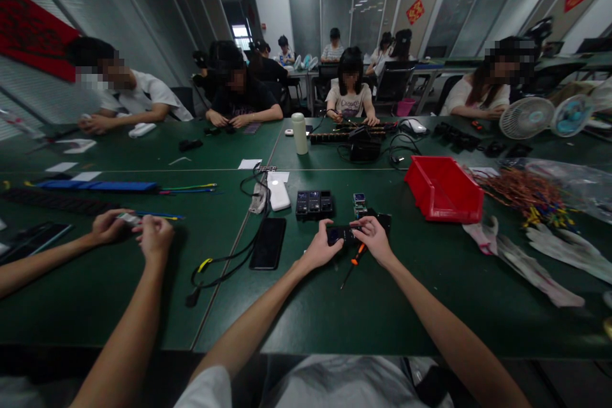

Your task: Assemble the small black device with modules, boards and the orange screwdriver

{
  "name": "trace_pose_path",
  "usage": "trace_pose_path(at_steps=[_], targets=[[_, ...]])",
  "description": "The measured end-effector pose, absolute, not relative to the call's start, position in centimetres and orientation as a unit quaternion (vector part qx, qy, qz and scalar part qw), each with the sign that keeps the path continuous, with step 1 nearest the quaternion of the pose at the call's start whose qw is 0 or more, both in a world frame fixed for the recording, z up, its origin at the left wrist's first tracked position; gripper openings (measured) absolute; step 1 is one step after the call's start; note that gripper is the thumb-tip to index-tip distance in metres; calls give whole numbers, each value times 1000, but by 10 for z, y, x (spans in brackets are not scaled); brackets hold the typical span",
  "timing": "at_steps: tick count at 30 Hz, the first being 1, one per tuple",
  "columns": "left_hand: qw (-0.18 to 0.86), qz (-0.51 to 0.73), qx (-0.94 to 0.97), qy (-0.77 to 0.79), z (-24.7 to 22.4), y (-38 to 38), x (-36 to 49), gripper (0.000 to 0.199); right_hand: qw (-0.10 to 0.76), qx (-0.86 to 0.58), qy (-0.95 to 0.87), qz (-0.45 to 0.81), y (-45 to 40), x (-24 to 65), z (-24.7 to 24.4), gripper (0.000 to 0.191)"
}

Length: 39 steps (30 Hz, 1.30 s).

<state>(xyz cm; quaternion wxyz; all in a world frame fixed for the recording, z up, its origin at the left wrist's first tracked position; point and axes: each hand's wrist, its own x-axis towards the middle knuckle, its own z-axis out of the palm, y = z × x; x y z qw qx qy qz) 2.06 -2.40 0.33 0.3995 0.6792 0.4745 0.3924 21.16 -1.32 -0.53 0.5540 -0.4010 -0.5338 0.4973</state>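
Both of my hands are closed on a small dark rectangular device (345, 235), held just over the green table. My left hand (325, 247) grips its left end, and my right hand (374, 240) pinches its right end. Below my right hand lies a screwdriver (355, 258) with an orange and black handle, its tip toward me. Beyond my hands are a black divided tray (314, 204) and a small green circuit module (359, 203). A flat black piece (384, 223) shows just past my right fingers. The device's exact kind is too dark to make out.
A black phone (268, 243), a white power bank (278, 192) and a looped black cable (224, 280) lie to the left. On the right are a red bin (444, 191), gloves (535, 271) and copper wires (530, 194). A co-worker's hands (134, 226) work at far left.
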Motion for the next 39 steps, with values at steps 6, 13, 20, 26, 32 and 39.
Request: trace_pose_path(at_steps=[6, 13, 20, 26, 32, 39], targets=[[394, 383, 687, 476, 3, -24, 20, 52, 551, -398, -535, 502, -13, 212, -7, 34], [388, 382, 687, 482, 6, -24, 20, 51, 555, -396, -533, 501, -12, 211, -8, 34], [401, 398, 675, 474, 7, -24, 20, 52, 559, -403, -523, 501, -12, 209, -8, 35], [518, 417, 608, 434, 1, -15, 18, 44, 573, -410, -502, 502, -11, 209, -8, 35], [604, 430, 536, 403, 3, -10, 15, 43, 571, -422, -497, 498, -12, 209, -6, 37], [650, 463, 474, 373, 5, -9, 15, 45, 548, -424, -519, 500, -12, 211, -5, 39]])
